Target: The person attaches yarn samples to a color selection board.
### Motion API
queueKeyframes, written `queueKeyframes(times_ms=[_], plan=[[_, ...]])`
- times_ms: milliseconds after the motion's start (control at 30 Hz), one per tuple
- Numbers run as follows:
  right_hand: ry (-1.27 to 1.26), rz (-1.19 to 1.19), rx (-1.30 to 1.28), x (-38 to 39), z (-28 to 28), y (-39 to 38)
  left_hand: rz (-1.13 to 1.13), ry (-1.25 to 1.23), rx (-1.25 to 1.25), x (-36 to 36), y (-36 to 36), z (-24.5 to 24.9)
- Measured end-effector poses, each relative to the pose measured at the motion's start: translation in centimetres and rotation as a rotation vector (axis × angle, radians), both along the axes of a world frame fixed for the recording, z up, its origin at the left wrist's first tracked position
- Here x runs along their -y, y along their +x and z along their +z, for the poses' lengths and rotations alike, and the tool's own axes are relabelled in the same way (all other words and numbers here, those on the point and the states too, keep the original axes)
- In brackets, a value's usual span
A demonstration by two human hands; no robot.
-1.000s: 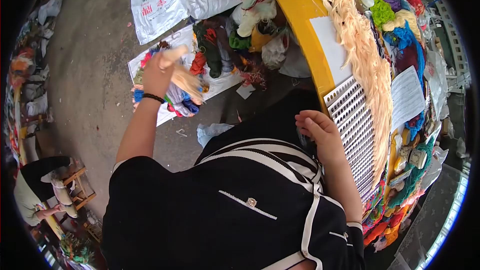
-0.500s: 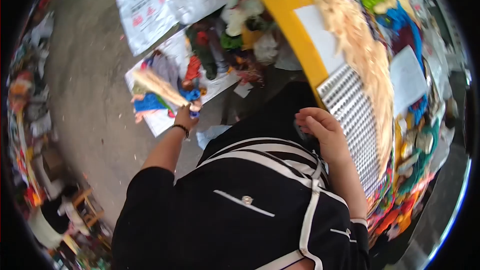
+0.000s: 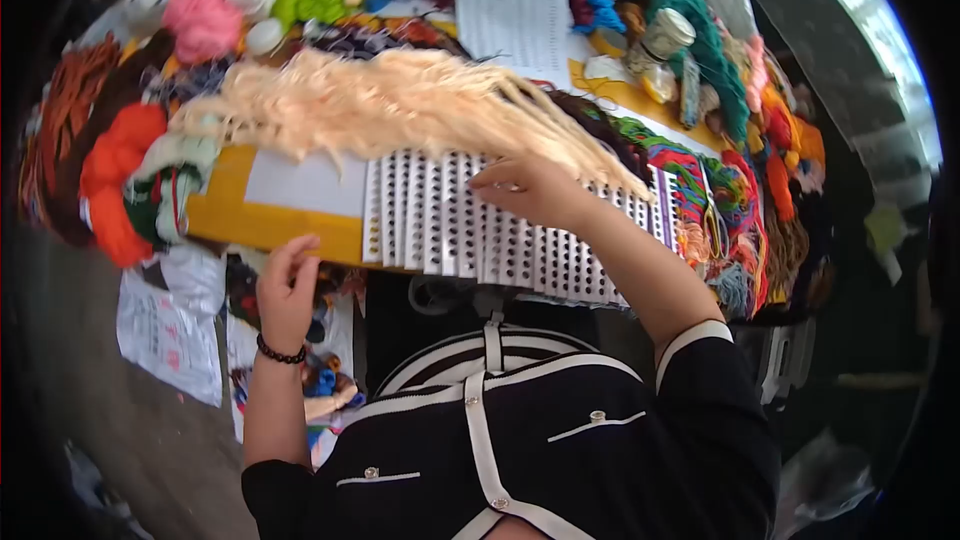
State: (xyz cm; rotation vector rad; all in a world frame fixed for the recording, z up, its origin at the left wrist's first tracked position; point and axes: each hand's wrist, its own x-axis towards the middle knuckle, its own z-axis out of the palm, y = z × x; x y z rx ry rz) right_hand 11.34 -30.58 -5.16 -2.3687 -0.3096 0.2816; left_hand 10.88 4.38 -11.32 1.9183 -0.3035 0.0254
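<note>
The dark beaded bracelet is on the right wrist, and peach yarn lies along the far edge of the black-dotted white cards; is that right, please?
Not quite: the head view shows the bracelet on the left wrist; the yarn lies along the cards' far edge.

White printed bag [image 3: 168,340] on grey floor [image 3: 190,460], jar [image 3: 668,35]

You can read no text: print on the sheet [image 3: 512,20] toward the far edge of your bench [image 3: 275,225] and on the white bag [image 3: 165,330] is blurred
</note>
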Motion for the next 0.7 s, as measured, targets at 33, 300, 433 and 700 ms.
queueKeyframes(times_ms=[33, 300, 433, 700], plan=[[-0.012, 0.124, 0.141, 1.1, -2.3, 1.1, -0.068, 0.016, 0.035, 2.0, 1.5, 0.8], [-0.173, 0.053, 0.584, 3.9, -2.6, 3.5, -0.633, 0.404, 0.315, 14.5, 10.4, 2.2], [-0.224, 0.018, 0.564, 5.7, -5.2, 3.5, -0.549, 0.603, 0.425, 16.8, 14.9, 2.3], [-0.094, -0.008, 0.454, 5.9, -5.5, 3.6, 0.029, 0.347, 0.063, 13.8, 23.4, -0.2]])
